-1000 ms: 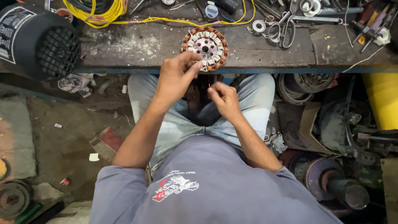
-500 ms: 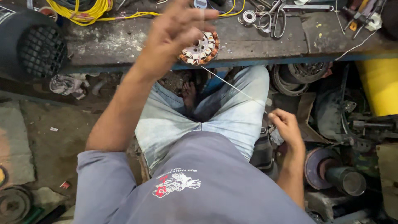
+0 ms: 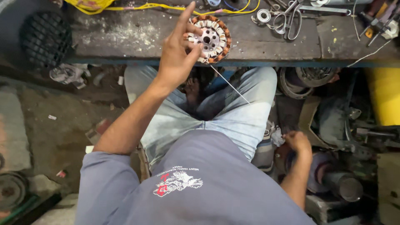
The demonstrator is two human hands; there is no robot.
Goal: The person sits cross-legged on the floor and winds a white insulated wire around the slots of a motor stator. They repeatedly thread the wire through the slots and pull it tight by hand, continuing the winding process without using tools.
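Covering stator (image 3: 212,39) edge, left hand (image 3: 177,58)

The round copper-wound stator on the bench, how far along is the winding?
Most slots of the round copper-wound stator already carry orange-brown coils. In hand: the left hand steadies it at the worn wooden bench edge while the right hand pulls a thin pale thread taut. What remains can't be judged; the left hand hides part.

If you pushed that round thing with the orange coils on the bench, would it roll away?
Probably not. The round wound stator lies flat on the wooden bench, so it would likely slide rather than roll. Its metal core and packed coils suggest it is heavy for its size. The thin wire leading from it looks taut, yet would likely bend easily.
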